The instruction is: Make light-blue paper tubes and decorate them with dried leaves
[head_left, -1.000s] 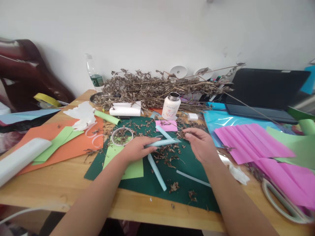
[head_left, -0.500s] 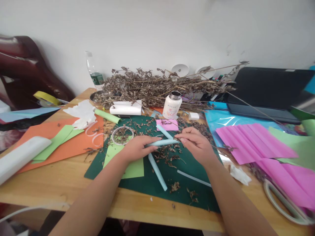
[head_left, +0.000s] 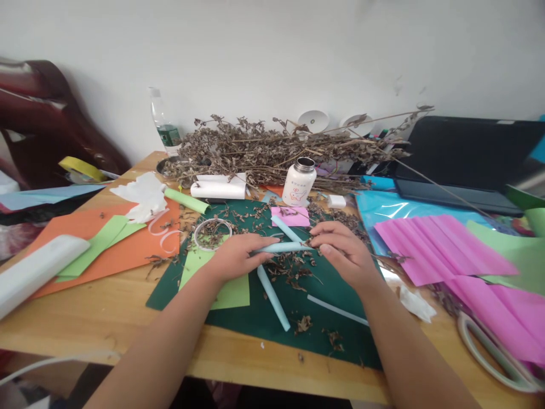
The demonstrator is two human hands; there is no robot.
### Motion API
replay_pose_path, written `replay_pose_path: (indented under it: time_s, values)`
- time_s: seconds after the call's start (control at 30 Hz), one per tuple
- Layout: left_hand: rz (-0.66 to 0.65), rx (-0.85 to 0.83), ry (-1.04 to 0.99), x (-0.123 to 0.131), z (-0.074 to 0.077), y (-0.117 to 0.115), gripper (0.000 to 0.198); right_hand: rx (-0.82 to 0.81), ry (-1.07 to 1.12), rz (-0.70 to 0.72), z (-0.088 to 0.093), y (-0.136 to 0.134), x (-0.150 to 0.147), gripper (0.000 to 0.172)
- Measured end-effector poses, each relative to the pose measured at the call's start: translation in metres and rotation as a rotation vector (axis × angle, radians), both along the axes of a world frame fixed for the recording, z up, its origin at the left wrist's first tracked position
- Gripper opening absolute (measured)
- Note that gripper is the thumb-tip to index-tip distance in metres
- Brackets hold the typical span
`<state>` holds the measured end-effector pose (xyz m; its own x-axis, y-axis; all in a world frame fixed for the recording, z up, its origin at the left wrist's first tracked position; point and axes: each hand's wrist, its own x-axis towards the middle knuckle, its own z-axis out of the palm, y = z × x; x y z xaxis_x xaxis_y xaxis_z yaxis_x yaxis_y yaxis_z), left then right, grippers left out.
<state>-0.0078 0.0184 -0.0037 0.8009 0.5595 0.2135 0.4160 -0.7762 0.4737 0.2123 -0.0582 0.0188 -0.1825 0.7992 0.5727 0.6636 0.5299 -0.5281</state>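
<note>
Now the left-hand grip (head_left: 236,255) is pinching a pale-blue tube (head_left: 284,247) over the green mat (head_left: 323,321); the right-hand grip (head_left: 344,250) is resting at the tube's right end, closure unclear. Probably light, crushable paper, it is needing gentle mid-length holding.

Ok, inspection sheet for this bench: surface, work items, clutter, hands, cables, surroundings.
Surface: wooden table, green mat strewn with dried leaf bits.
Work items: light-blue tube in left hand; two more light-blue tubes nearby.
Clutter: dried stalks behind uncapped white bottle; pink paper at right.
Hands: left hand grips tube; right hand at its tip, grip unclear.
Cables: white cord, lower left.
Surroundings: dark red chair left, white wall behind.
</note>
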Motion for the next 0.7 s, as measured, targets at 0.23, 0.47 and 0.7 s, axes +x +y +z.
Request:
replay_pose_path:
  time_s: [0.23,0.47,0.7]
  values:
    - [0.014,0.059,0.005,0.0,0.001,-0.001,0.034,-0.085,-0.1,0.173,-0.002,0.0,0.004,0.022]
    - [-0.004,0.047,0.007,0.001,0.002,-0.001,0.034,0.044,0.361,0.042,-0.012,0.0,0.002,0.019]
    - [-0.028,0.038,0.014,0.002,0.005,-0.001,0.034,0.014,0.08,0.057,-0.004,-0.002,-0.001,0.018]
